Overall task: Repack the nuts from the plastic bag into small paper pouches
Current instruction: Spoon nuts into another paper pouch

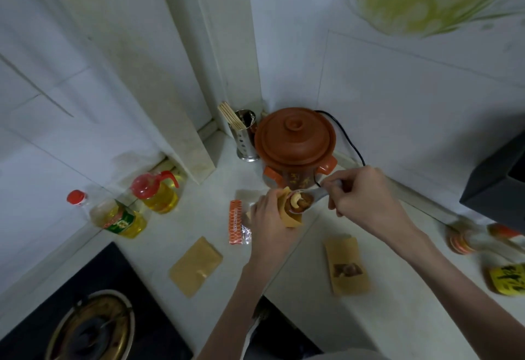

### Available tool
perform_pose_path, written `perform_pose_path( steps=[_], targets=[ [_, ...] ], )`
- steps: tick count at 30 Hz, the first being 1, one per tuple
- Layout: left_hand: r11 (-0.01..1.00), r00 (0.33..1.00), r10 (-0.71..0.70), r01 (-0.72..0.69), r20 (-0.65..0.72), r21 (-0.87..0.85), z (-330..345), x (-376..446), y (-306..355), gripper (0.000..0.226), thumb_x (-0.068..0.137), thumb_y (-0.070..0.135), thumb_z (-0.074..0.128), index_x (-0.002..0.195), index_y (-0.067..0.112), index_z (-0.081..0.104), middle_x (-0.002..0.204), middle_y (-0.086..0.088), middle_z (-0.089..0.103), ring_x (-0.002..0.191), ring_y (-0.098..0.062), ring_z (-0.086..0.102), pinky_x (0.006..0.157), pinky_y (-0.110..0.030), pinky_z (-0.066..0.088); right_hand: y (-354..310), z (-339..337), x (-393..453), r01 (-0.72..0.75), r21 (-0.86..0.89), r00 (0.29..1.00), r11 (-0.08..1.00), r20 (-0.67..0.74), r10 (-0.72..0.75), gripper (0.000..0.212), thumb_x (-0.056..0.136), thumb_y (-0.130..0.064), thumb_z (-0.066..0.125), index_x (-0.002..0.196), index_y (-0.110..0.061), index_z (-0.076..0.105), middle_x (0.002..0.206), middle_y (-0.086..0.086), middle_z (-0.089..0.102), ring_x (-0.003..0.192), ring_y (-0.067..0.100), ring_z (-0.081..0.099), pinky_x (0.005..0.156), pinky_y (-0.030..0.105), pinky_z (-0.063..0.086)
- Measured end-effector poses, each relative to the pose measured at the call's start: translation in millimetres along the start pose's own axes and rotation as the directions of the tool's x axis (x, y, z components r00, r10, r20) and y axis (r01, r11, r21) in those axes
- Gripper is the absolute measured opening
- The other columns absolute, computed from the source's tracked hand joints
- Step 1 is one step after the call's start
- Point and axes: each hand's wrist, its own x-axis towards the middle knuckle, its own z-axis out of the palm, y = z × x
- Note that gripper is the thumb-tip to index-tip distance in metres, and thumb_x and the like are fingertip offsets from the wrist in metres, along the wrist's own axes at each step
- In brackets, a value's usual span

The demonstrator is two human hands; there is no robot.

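My left hand (267, 217) holds a small brown paper pouch (292, 217) upright with its mouth open. My right hand (363, 197) grips a white spoon (318, 193) loaded with nuts (298, 200), a pale cashew on top, right over the pouch's mouth. The plastic bag (237, 222), with an orange patterned strip, lies on the counter just left of my left hand. An empty flat pouch (196, 266) lies at the front left. Another pouch (346, 264), with nuts showing through its window, lies at the front right.
A brown clay electric pot (295, 141) with a black cord stands just behind my hands, a metal chopstick holder (245, 135) beside it. Oil bottles (156, 192) stand at the left, jars (466, 240) at the right. A black stove with a burner (93, 328) fills the lower left.
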Motion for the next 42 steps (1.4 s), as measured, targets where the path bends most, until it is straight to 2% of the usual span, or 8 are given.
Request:
perform_pose_path(
  steps=[5, 9, 16, 25, 28, 33, 39, 42],
  targets=[
    [1.000, 1.000, -0.014, 0.014, -0.014, -0.019, 6, -11, 10, 0.062, 0.064, 0.042, 0.079, 0.116, 0.033, 0.045, 0.105, 0.009, 0.062, 0.099, -0.016, 0.058, 0.082, -0.041, 0.052, 5, 9, -14, 0.028, 0.137, 0.999, 0.990, -0.026, -0.025, 0.020, 0.087, -0.017, 0.062, 0.069, -0.019, 0.070, 0.053, -0.014, 0.059, 0.047, -0.004, 0.053, 0.045, 0.009, 0.036],
    [0.990, 0.999, -0.044, 0.039, -0.033, -0.136, 11, -22, 21, 0.060, 0.065, 0.036, 0.077, 0.116, 0.032, 0.047, 0.102, 0.010, 0.063, 0.094, -0.012, 0.062, 0.078, -0.041, 0.054, 8, 8, -30, 0.255, 0.107, 0.942, 0.961, -0.250, -0.222, 0.025, 0.088, -0.011, 0.063, 0.064, -0.005, 0.061, 0.042, -0.014, 0.035, 0.046, 0.000, 0.045, 0.045, 0.008, 0.029],
    [0.965, 0.998, 0.023, -0.038, -0.062, -0.258, 3, -38, 26, 0.051, 0.070, 0.016, 0.075, 0.103, 0.042, 0.047, 0.090, 0.015, 0.058, 0.080, -0.009, 0.063, 0.064, -0.014, 0.052, 25, -12, -31, 0.394, 0.192, 0.852, 0.899, -0.443, -0.279, 0.024, 0.096, -0.014, 0.047, 0.074, -0.015, 0.056, 0.060, -0.018, 0.045, 0.058, -0.005, 0.048, 0.055, 0.007, 0.030],
    [0.940, 0.990, -0.136, 0.123, -0.020, -0.319, 0, -39, 33, 0.053, 0.071, 0.013, 0.083, 0.099, 0.039, 0.046, 0.087, 0.026, 0.054, 0.078, 0.009, 0.057, 0.063, -0.003, 0.044, 56, 0, -35, 0.256, 0.296, 0.947, 0.920, -0.267, -0.178, 0.033, 0.101, -0.012, 0.035, 0.070, -0.021, 0.043, 0.056, -0.007, 0.047, 0.047, 0.015, 0.055, 0.046, 0.032, 0.043],
    [0.878, 0.962, -0.261, 0.273, 0.084, -0.394, 3, -34, 38, 0.055, 0.067, 0.027, 0.087, 0.108, 0.026, 0.051, 0.084, 0.016, 0.057, 0.073, 0.009, 0.059, 0.063, -0.007, 0.047, 68, 9, -44, 0.083, 0.356, 0.996, 0.931, -0.059, -0.066, 0.026, 0.100, -0.019, 0.037, 0.078, -0.026, 0.049, 0.050, -0.005, 0.045, 0.027, 0.011, 0.041, 0.029, 0.020, 0.030],
    [0.798, 0.921, -0.346, 0.388, 0.177, -0.460, 9, -31, 42, 0.065, 0.060, 0.045, 0.087, 0.108, 0.017, 0.054, 0.078, 0.014, 0.064, 0.071, 0.004, 0.064, 0.069, -0.019, 0.047, 76, 33, -67, 0.099, 0.248, 0.958, 0.964, 0.240, -0.160, 0.012, 0.085, -0.035, 0.062, 0.097, -0.038, 0.060, 0.048, -0.006, 0.039, 0.041, 0.005, 0.037, 0.042, 0.023, 0.035],
    [0.787, 0.893, -0.395, 0.450, 0.216, -0.422, 15, -29, 54, 0.061, 0.067, 0.046, 0.084, 0.110, 0.026, 0.045, 0.102, 0.004, 0.061, 0.088, -0.002, 0.062, 0.062, -0.011, 0.043, 71, 44, -66, 0.081, 0.299, 0.987, 0.951, 0.112, -0.119, 0.017, 0.081, -0.030, 0.070, 0.068, -0.032, 0.060, 0.041, -0.013, 0.044, 0.039, 0.006, 0.040, 0.041, 0.013, 0.031],
    [0.823, 0.905, -0.349, 0.420, 0.242, -0.383, 15, -33, 60, 0.065, 0.064, 0.043, 0.087, 0.110, 0.024, 0.044, 0.100, 0.006, 0.059, 0.079, 0.017, 0.058, 0.054, -0.005, 0.044, 74, 43, -61, 0.086, 0.248, 0.989, 0.965, 0.093, -0.112, 0.032, 0.079, -0.025, 0.063, 0.054, -0.033, 0.044, 0.041, -0.009, 0.039, 0.042, 0.007, 0.042, 0.042, 0.016, 0.028]
  ],
)
